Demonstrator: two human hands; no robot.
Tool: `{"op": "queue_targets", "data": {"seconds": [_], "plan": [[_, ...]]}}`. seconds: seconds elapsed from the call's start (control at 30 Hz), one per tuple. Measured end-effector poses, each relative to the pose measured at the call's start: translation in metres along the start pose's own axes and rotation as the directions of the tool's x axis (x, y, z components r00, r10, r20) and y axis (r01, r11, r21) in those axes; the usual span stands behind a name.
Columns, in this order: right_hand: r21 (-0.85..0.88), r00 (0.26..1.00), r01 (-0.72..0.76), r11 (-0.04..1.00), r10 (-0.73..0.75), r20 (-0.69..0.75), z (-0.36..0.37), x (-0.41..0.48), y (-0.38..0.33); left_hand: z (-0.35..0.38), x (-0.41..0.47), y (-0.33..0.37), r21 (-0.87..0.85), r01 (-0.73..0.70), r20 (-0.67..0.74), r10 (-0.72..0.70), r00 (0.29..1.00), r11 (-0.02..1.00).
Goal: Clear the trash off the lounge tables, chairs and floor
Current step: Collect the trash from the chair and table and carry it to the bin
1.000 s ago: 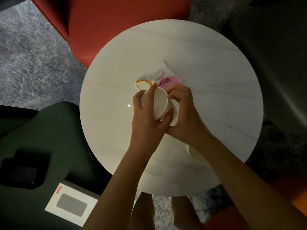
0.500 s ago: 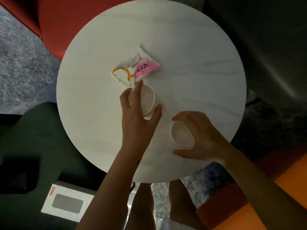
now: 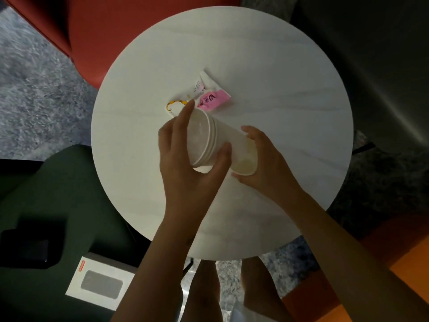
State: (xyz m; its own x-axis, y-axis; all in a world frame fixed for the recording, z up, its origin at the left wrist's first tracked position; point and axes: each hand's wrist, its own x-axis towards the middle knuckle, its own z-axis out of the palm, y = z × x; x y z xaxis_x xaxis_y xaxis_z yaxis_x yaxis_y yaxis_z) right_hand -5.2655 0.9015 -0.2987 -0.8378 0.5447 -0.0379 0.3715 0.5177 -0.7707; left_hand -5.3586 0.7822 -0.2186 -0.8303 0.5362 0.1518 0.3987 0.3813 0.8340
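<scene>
The left hand grips a cup stack held on its side. The fingers curl over the far side and the thumb clamps the near side just below the rims. The mouth of the stack faces left, into the palm. The right hand holds a single cup, with its fingers wrapped behind it and its thumb under its near edge. The cup's open mouth tilts toward the camera. The cup touches the narrow end of the stack, so the hands are close together with the cups between them. I cannot tell whether the cup is nested with the stack or only pressed against it. Both are raised above the middle of the round white surface.

Just beyond the left fingertips, three bits of trash lie together on the surface. They are a pink packet, a white packet angled behind it, and a yellow wrapper to their left. The left index finger overlaps the wrapper in this view.

A red chair stands at the far side and a green chair at the near left. The green chair carries a white box and a dark object. Grey carpet shows at the left, and an orange seat at the lower right.
</scene>
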Motion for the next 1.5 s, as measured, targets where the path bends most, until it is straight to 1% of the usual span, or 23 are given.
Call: {"op": "queue_targets", "data": {"seconds": [0.1, 0.13, 0.2, 0.27, 0.33, 0.43, 0.53, 0.63, 0.7, 0.8, 0.87, 0.93, 1.0, 1.07, 1.1, 1.13, 1.2, 1.23, 1.3, 1.33, 1.4, 1.47, 1.5], "plan": [[0.133, 0.998, -0.046, 0.99, 0.052, -0.04, 0.01, 0.013, -0.012, 0.0, -0.003, -0.003, 0.028, -0.004, 0.073, 0.002, 0.997, 1.0], [0.144, 0.998, -0.044, 0.989, 0.049, -0.037, 0.014, 0.016, -0.014, 0.0, -0.004, -0.007, 0.05, 0.001, 0.097, -0.006, 0.995, 0.999], [0.101, 1.0, -0.013, 0.995, 0.014, -0.009, 0.02, 0.021, -0.017, 0.0, -0.005, -0.015, 0.083, 0.021, 0.131, -0.031, 0.991, 0.996], [0.055, 0.999, 0.022, 0.998, -0.024, 0.021, 0.026, 0.022, -0.019, -0.002, -0.004, -0.022, 0.084, 0.04, 0.123, -0.05, 0.991, 0.996], [0.058, 0.997, 0.073, 0.996, -0.074, 0.017, 0.033, 0.023, -0.023, -0.004, -0.003, -0.029, 0.055, 0.06, 0.093, -0.065, 0.994, 0.997], [0.176, 0.99, 0.131, 0.976, -0.139, 0.033, 0.043, 0.023, -0.032, -0.006, -0.001, -0.037, 0.025, 0.098, 0.079, -0.1, 0.992, 0.995], [0.235, 0.986, 0.152, 0.96, -0.163, 0.029, 0.051, 0.029, -0.04, -0.011, 0.001, -0.045, 0.034, 0.109, 0.107, -0.112, 0.988, 0.993], [0.267, 0.982, 0.148, 0.952, -0.175, 0.077, 0.053, 0.037, -0.05, -0.018, 0.003, -0.055, 0.133, 0.062, 0.182, -0.086, 0.98, 0.989], [0.315, 0.974, 0.158, 0.936, -0.2, 0.105, 0.058, 0.041, -0.058, -0.021, 0.004, -0.06, 0.201, 0.059, 0.219, -0.104, 0.97, 0.978], [0.377, 0.974, 0.169, 0.911, -0.212, 0.075, 0.068, 0.046, -0.069, -0.023, 0.004, -0.067, 0.226, 0.075, 0.226, -0.128, 0.966, 0.971], [0.37, 0.965, 0.221, 0.902, -0.256, 0.05, 0.078, 0.05, -0.07, -0.023, 0.003, -0.073, 0.221, 0.105, 0.221, -0.154, 0.963, 0.97], [0.342, 0.962, 0.236, 0.91, -0.267, 0.047, 0.087, 0.053, -0.069, -0.025, 0.003, -0.08, 0.212, 0.132, 0.229, -0.181, 0.956, 0.968], [0.336, 0.965, 0.21, 0.918, -0.249, 0.08, 0.094, 0.056, -0.069, -0.028, 0.006, -0.087, 0.217, 0.153, 0.236, -0.204, 0.95, 0.964], [0.322, 0.957, 0.19, 0.928, -0.249, 0.152, 0.096, 0.061, -0.067, -0.032, 0.009, -0.092, 0.226, 0.172, 0.211, -0.22, 0.952, 0.959], [0.287, 0.945, 0.199, 0.937, -0.262, 0.197, 0.094, 0.065, -0.065, -0.033, 0.01, -0.093, 0.229, 0.179, 0.196, -0.225, 0.954, 0.957], [0.216, 0.929, 0.239, 0.947, -0.288, 0.233, 0.09, 0.07, -0.061, -0.034, 0.011, -0.094, 0.234, 0.178, 0.189, -0.224, 0.956, 0.956], [-0.032, 0.895, 0.374, 0.927, -0.351, 0.276, 0.079, 0.08, -0.046, -0.033, 0.01, -0.094, 0.262, 0.148, 0.187, -0.2, 0.962, 0.954], [-0.152, 0.89, 0.402, 0.903, -0.346, 0.296, 0.071, 0.085, -0.039, -0.032, 0.01, -0.094, 0.283, 0.131, 0.182, -0.187, 0.965, 0.95], [-0.329, 0.91, 0.367, 0.87, -0.261, 0.322, 0.058, 0.099, -0.028, -0.031, 0.01, -0.094, 0.308, 0.118, 0.162, -0.174, 0.971, 0.944], [-0.391, 0.92, 0.337, 0.856, -0.211, 0.331, 0.054, 0.107, -0.024, -0.031, 0.01, -0.094, 0.309, 0.11, 0.15, -0.162, 0.975, 0.945], [-0.45, 0.92, 0.307, 0.838, -0.141, 0.365, 0.051, 0.124, -0.02, -0.029, 0.008, -0.095, 0.303, 0.085, 0.131, -0.13, 0.983, 0.949], [-0.479, 0.907, 0.317, 0.819, -0.115, 0.404, 0.053, 0.135, -0.021, -0.027, 0.006, -0.095, 0.291, 0.098, 0.101, -0.132, 0.986, 0.952], [-0.484, 0.908, 0.327, 0.812, -0.128, 0.398, 0.055, 0.137, -0.021, -0.026, 0.006, -0.095, 0.281, 0.125, 0.076, -0.151, 0.986, 0.952]]}}
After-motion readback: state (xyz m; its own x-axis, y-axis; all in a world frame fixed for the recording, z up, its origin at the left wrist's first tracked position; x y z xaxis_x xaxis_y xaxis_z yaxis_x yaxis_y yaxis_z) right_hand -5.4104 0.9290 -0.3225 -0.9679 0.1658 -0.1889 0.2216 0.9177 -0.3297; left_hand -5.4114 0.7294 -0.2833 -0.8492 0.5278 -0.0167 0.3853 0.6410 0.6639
